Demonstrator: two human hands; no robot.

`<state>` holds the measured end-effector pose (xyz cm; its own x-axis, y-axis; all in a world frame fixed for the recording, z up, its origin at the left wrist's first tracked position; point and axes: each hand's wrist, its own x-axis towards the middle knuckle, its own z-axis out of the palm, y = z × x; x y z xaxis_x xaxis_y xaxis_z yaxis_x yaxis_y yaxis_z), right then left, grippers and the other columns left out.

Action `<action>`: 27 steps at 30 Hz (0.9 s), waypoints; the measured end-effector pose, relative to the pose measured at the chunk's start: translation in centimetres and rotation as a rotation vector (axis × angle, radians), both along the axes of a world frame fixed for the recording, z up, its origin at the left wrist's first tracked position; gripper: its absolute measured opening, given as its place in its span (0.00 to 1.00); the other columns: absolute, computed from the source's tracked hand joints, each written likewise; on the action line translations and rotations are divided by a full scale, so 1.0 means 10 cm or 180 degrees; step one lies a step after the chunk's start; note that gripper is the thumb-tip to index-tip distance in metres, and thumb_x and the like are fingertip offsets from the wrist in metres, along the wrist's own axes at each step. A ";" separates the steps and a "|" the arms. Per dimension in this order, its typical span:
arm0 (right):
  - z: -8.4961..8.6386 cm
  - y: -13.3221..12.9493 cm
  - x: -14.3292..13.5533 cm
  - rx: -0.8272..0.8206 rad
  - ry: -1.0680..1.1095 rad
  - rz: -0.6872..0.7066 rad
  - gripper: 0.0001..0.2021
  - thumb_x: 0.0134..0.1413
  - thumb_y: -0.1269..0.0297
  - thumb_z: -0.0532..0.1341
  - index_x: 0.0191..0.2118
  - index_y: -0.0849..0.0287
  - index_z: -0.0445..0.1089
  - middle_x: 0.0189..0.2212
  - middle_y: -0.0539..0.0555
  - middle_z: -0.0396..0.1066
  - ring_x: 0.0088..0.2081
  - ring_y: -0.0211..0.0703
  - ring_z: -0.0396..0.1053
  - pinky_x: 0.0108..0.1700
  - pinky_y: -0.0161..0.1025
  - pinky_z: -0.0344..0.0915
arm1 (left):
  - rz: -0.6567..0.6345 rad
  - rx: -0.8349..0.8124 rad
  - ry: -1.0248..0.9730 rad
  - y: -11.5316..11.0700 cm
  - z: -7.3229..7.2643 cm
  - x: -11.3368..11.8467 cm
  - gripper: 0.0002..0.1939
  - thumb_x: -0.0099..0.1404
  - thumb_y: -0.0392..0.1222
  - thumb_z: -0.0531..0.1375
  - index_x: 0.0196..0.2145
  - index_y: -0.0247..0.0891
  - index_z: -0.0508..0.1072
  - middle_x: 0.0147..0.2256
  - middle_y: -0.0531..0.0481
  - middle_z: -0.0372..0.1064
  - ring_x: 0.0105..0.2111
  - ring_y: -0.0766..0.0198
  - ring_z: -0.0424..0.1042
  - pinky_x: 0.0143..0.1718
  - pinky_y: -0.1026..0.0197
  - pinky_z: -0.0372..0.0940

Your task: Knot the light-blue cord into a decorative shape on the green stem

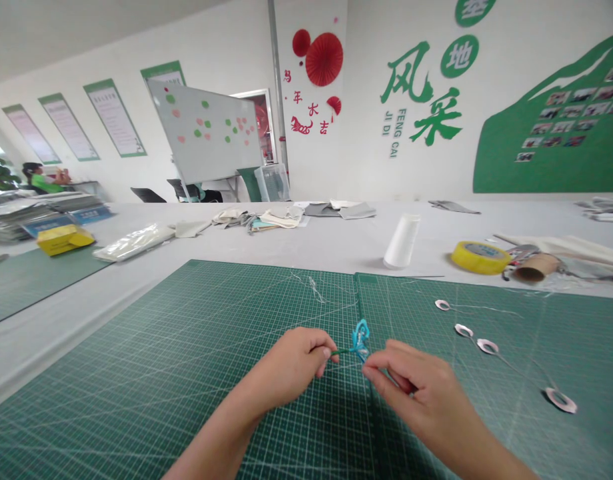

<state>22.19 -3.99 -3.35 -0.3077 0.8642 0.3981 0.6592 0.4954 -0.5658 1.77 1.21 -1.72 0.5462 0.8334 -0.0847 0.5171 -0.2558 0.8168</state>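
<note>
A small bright-blue craft flower (360, 337) with looped petals hangs just above the cutting mats, between my two hands. Its thin green stem (342, 351) runs out to the left. My left hand (296, 363) is closed, thumb and fingers pinching that stem. From the other side, the thumb and forefinger of my right hand (421, 380) pinch together at the flower's lower blue edge; exactly what lies between those fingertips is partly hidden. Under both hands lie green gridded cutting mats (196, 320).
Several pale rings with threads, one ring (488, 346) among them, lie on the right mat. Loose thread (314, 288) lies ahead. Farther back are a white cone (403, 241), a yellow tape roll (481, 258), a cardboard tube (536, 267), cloth pieces and a yellow box (65, 239). A person sits far left.
</note>
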 end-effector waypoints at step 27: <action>-0.16 0.21 0.05 -0.1955 0.1805 0.0081 0.11 0.48 0.58 0.63 0.24 0.60 0.69 0.20 0.47 0.63 0.23 0.36 0.57 0.27 0.34 0.54 | -0.0812 -0.1269 -0.0959 -0.08 0.17 -0.01 0.08 0.62 0.36 0.56 0.33 0.34 0.75 0.20 0.57 0.61 0.22 0.71 0.58 0.26 0.67 0.53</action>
